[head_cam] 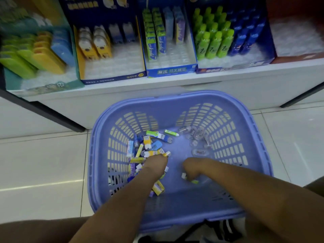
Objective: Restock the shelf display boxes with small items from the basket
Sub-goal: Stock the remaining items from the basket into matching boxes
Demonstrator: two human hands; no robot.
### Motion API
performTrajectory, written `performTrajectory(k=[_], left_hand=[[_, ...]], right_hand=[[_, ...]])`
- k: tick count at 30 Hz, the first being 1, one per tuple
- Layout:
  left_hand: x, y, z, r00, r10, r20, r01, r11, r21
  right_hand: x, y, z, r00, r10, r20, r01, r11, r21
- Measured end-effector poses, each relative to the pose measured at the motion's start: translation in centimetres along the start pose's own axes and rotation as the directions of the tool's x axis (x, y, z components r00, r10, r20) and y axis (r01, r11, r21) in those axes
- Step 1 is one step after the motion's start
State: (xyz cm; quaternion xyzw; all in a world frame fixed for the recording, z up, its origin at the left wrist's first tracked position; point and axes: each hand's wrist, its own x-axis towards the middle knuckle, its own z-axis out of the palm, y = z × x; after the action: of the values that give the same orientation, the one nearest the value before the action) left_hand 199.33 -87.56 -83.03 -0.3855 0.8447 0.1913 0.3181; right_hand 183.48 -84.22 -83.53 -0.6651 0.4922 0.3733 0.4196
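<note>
The basket [175,106] was lavender-blue with a lattice of slots in its walls, and the small packets [147,149] in it were yellow, blue, green, white and purple, beside clear capsules [198,137]. The shelf [228,85] was white, with a teal box [52,86], a dark blue box [114,78] lined in yellow, a blue box [171,71] with white lettering and a red box [298,58]; the goods included lime-green bottles [213,42], dark blue bottles [245,39] and green-and-blue cartons [152,41]. The floor [43,155] was pale glossy tile crossed by thin dark lines.
</note>
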Motion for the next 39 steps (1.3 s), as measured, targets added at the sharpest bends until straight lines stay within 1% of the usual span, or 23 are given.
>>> performTrajectory(k=[2,5,8,12,15,17,19,21,22,23,25,26,27,28,29,30,31,33,34,35,37,38,39], left_hand=[[0.6,-0.1,-0.1,1.0,0.022,0.02,-0.022,1.0,0.007],[1.4,-0.4,-0.3,0.999,0.044,0.029,-0.044,0.999,0.002],[1.6,-0.2,-0.2,0.996,0.086,0.003,-0.086,0.996,0.021],[1.6,0.2,-0.1,0.993,0.117,0.004,-0.117,0.991,0.064],[1.5,-0.2,-0.2,0.993,0.111,0.04,-0.112,0.994,0.018],[1.4,-0.4,-0.4,0.993,0.102,0.06,-0.101,0.994,-0.029],[1.1,-0.5,-0.6,0.994,0.088,0.061,-0.081,0.992,-0.098],[0.9,-0.6,-1.5,0.998,0.063,0.01,-0.058,0.961,-0.27],[0.9,-0.6,-2.4,0.999,0.035,-0.032,-0.045,0.916,-0.398],[0.7,-0.6,-3.7,0.997,-0.002,-0.077,-0.04,0.845,-0.533],[0.3,-0.5,-7.3,0.984,-0.08,-0.16,-0.07,0.647,-0.76],[-0.2,-0.5,-9.3,0.977,-0.104,-0.186,-0.101,0.543,-0.834],[-0.9,-0.7,-11.3,0.974,-0.108,-0.2,-0.136,0.432,-0.891],[-1.8,-0.9,-13.2,0.975,-0.09,-0.205,-0.171,0.287,-0.943],[-2.8,-1.2,-15.0,0.976,-0.06,-0.211,-0.203,0.113,-0.973],[-3.9,-1.6,-16.6,0.972,-0.047,-0.232,-0.234,-0.032,-0.972],[-5.1,-2.1,-18.0,0.963,-0.068,-0.26,-0.267,-0.111,-0.957],[-7.1,-3.2,-20.3,0.937,-0.155,-0.314,-0.336,-0.151,-0.93],[-7.8,-3.7,-21.2,0.92,-0.192,-0.341,-0.373,-0.172,-0.912],[-8.4,-4.2,-21.8,0.907,-0.221,-0.359,-0.403,-0.207,-0.892],[-9.3,-5.1,-22.6,0.885,-0.27,-0.379,-0.448,-0.275,-0.851],[-9.6,-5.6,-22.7,0.879,-0.288,-0.381,-0.462,-0.308,-0.832],[-9.8,-5.9,-22.7,0.874,-0.302,-0.381,-0.473,-0.345,-0.811]], right_hand=[[-0.4,0.9,-1.1,1.0,0.011,0.013,-0.013,0.987,0.159],[-1.8,1.7,-2.9,0.999,0.017,0.038,-0.033,0.88,0.474],[-3.9,2.1,-5.2,0.999,0.013,-0.048,0.021,0.772,0.635],[-7.0,2.6,-7.5,0.991,0.016,-0.131,0.078,0.729,0.68],[-9.3,2.9,-8.5,0.989,0.017,-0.15,0.102,0.658,0.746],[-10.9,3.1,-9.1,0.987,0.015,-0.161,0.113,0.647,0.754],[-12.6,3.2,-9.9,0.979,0.003,-0.205,0.154,0.645,0.749],[-14.4,3.2,-10.9,0.957,-0.012,-0.289,0.235,0.613,0.754],[-15.3,3.2,-11.5,0.937,-0.024,-0.347,0.296,0.577,0.761],[-16.1,3.2,-12.0,0.908,-0.037,-0.416,0.373,0.52,0.768],[-17.8,3.0,-13.4,0.83,-0.033,-0.557,0.532,0.345,0.773],[-18.5,2.7,-14.1,0.787,-0.007,-0.616,0.599,0.244,0.763],[-19.3,2.4,-14.8,0.745,0.03,-0.666,0.656,0.145,0.74],[-20.0,2.0,-15.6,0.703,0.068,-0.708,0.706,0.06,0.706],[-20.5,1.7,-16.4,0.658,0.098,-0.747,0.75,0.01,0.662],[-21.0,1.5,-17.1,0.611,0.118,-0.783,0.787,0.012,0.617],[-21.4,1.3,-17.9,0.564,0.133,-0.815,0.815,0.073,0.575],[-21.9,0.8,-19.5,0.453,0.196,-0.87,0.816,0.3,0.493],[-21.9,0.6,-20.4,0.381,0.253,-0.889,0.791,0.409,0.455],[-21.7,0.4,-21.3,0.301,0.312,-0.901,0.762,0.489,0.424],[-21.0,0.1,-23.2,0.166,0.376,-0.912,0.695,0.611,0.379],[-20.5,0.0,-24.0,0.127,0.374,-0.919,0.651,0.667,0.361],[-20.0,-0.1,-24.7,0.104,0.35,-0.931,0.617,0.712,0.336]])
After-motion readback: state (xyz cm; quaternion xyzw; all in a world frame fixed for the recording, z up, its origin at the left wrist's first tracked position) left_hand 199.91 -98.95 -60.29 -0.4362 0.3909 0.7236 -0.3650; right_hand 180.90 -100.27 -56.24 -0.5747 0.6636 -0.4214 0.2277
